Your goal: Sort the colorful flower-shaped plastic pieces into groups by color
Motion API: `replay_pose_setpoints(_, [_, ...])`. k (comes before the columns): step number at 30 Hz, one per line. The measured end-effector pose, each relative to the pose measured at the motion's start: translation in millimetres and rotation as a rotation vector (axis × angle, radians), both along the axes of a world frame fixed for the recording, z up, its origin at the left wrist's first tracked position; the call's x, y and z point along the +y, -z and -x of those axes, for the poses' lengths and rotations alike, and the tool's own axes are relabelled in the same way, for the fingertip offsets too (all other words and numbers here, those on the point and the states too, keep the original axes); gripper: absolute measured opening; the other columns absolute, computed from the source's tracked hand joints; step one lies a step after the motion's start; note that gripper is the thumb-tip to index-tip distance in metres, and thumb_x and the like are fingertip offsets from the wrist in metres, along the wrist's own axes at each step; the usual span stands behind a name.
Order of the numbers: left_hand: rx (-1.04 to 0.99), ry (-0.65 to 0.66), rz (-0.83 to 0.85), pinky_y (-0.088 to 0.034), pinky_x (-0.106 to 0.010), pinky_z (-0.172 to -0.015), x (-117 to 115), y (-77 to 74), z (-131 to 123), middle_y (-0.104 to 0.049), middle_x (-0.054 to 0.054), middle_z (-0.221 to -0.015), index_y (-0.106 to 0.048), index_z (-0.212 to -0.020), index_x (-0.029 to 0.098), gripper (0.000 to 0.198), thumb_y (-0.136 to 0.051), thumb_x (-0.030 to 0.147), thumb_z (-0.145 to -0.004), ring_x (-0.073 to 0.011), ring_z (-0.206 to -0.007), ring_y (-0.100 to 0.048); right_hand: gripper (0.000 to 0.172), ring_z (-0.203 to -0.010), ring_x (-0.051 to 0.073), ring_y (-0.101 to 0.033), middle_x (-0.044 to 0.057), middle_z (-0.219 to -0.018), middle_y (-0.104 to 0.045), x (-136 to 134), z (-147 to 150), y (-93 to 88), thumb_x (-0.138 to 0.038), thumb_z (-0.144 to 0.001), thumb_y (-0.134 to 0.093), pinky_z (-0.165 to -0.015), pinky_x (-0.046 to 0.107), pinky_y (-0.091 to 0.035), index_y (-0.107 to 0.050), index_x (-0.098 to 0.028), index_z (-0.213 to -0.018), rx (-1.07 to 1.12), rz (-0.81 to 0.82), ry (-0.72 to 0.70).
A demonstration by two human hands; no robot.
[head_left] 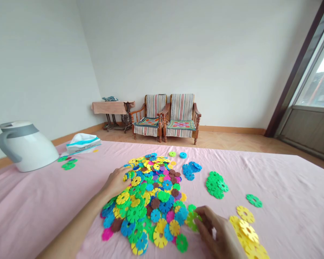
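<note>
A large mixed pile of notched plastic discs (155, 203) lies on the pink cloth, in yellow, green, blue, brown and pink. My left hand (119, 181) rests at the pile's upper left edge, its fingertips hidden among the discs. At the lower right of the pile, my right hand (217, 230) pinches a yellow-green disc (191, 220) between thumb and fingers. Separate groups lie to the right: blue discs (190, 169), green discs (216, 185) and yellow discs (248, 233). One green disc (254, 200) lies alone above the yellow ones.
At the left stand a white and grey jug (34, 149) and a tissue pack (83, 143), with a few discs (68, 164) near them. Beyond the pink-covered table (291, 187) are two wooden armchairs (182, 111) and a cloth-covered stand (109, 107).
</note>
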State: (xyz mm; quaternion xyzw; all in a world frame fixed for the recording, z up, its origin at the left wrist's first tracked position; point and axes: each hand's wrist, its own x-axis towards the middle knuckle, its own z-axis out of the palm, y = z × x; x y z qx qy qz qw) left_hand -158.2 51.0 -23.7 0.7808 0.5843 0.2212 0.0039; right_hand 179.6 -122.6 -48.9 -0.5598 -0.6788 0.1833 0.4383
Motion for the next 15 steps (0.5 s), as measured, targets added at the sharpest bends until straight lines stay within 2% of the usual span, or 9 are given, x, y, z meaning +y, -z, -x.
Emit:
replay_pose_setpoints(4, [-0.007, 0.034, 0.011, -0.047, -0.032, -0.089, 3.6, -0.1, 2.1, -0.07, -0.006, -0.103, -0.07, -0.098, 0.022, 0.034, -0.055, 0.024, -0.068, -0.0238, -0.098, -0.063, 0.03, -0.049, 0.012, -0.051, -0.004, -0.055, -0.052, 0.1, -3.4, -2.4, -0.045, -0.091, -0.042, -0.049, 0.021, -0.037, -0.059, -0.022, -0.083, -0.005, 0.022, 0.0])
replay_pose_setpoints(8, [-0.017, 0.028, -0.001, -0.048, -0.029, -0.085, 3.4, -1.1, 4.7, -0.07, -0.004, -0.1, -0.069, -0.094, 0.022, 0.029, -0.056, 0.027, -0.069, -0.0225, -0.094, -0.065, 0.031, -0.049, 0.012, -0.051, -0.004, -0.056, -0.053, 1.1, -5.3, -0.7, -0.046, -0.091, -0.041, -0.05, 0.022, -0.037, -0.06, -0.022, -0.083, -0.019, 0.041, -0.008])
replay_pose_setpoints(12, [-0.029, 0.014, -0.061, -0.047, -0.032, -0.088, 0.6, -4.2, 4.3, -0.069, -0.005, -0.102, -0.067, -0.095, 0.021, 0.028, -0.056, 0.026, -0.07, -0.0235, -0.097, -0.063, 0.031, -0.049, 0.012, -0.05, -0.004, -0.057, -0.054, 1.4, -5.2, 0.6, -0.046, -0.091, -0.041, -0.05, 0.022, -0.037, -0.06, -0.021, -0.083, -0.018, 0.041, -0.011])
replay_pose_setpoints(15, [-0.098, 0.041, -0.189, -0.047, -0.036, -0.092, -2.8, -11.3, -1.0, -0.067, -0.006, -0.103, -0.065, -0.098, 0.021, 0.027, -0.055, 0.028, -0.074, -0.0242, -0.1, -0.061, 0.031, -0.05, 0.012, -0.05, -0.003, -0.057, -0.056, 1.7, -5.2, 1.1, -0.045, -0.091, -0.041, -0.05, 0.022, -0.036, -0.06, -0.022, -0.083, -0.025, 0.049, -0.008])
